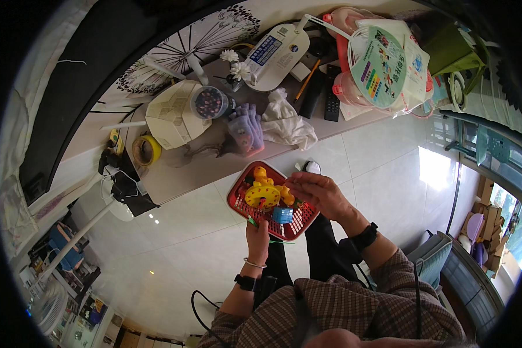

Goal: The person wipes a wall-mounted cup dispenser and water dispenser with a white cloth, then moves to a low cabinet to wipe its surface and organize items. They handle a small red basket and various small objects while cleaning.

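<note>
My left hand (257, 238) grips the near-left rim of a red plastic basket (302, 227) with slotted walls. A thin green piece (252, 221) shows beside its thumb. Inside the basket lie a yellow toy clock (255, 194), yellow toy ducks (260, 172) and a light-blue block (282, 215). Darker small items sit under them, partly hidden. Over the basket's right edge hovers my right hand (319, 195), its fingers drawn together. Whether something small is pinched in those fingertips cannot be made out.
Beyond the basket runs a cabinet top (178, 182) bearing a purple knitted glove (247, 128), a white cloth (287, 119), yellow tape (146, 150), a lidded cup (209, 103), a remote control (332, 104) and a round green fan (383, 65). A chair (433, 261) stands right of me.
</note>
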Demonstrator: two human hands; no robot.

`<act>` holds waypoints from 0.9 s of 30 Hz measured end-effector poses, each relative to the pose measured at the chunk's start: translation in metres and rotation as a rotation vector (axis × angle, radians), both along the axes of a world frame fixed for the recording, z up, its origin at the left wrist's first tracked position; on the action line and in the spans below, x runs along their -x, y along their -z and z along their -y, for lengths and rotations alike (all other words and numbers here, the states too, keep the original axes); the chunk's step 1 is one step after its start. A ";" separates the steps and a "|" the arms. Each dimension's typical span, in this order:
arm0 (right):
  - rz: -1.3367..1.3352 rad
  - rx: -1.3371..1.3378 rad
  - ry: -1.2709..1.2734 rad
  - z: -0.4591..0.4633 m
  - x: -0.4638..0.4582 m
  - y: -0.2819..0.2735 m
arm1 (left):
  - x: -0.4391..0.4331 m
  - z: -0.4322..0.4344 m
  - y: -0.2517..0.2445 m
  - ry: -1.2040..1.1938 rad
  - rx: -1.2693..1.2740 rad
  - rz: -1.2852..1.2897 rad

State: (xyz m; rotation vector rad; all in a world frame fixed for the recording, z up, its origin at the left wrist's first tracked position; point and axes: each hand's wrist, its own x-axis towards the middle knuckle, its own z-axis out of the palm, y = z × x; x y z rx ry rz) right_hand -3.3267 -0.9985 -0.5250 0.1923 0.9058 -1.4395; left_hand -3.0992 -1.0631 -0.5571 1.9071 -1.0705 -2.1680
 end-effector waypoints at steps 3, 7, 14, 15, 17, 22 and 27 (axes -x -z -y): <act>-0.003 -0.030 0.012 -0.001 -0.002 -0.002 | 0.000 -0.002 0.000 -0.022 0.025 -0.013; -0.163 -0.078 -0.115 0.000 -0.002 -0.006 | -0.002 -0.002 -0.004 -0.026 0.017 -0.021; -1.287 0.172 -0.594 -0.003 -0.015 -0.020 | -0.004 0.005 -0.012 -0.085 -0.026 -0.021; -1.478 0.222 -0.570 0.002 -0.012 -0.019 | -0.005 0.005 -0.012 -0.096 -0.020 -0.016; -1.427 -0.031 -0.472 0.018 0.009 -0.007 | -0.006 0.006 -0.010 -0.097 0.016 -0.035; -1.596 -0.540 -0.321 0.103 0.108 0.076 | -0.014 0.006 -0.008 -0.106 -0.080 0.050; -1.676 -0.811 -0.421 0.144 0.143 0.139 | -0.015 0.003 -0.012 -0.108 -0.054 0.004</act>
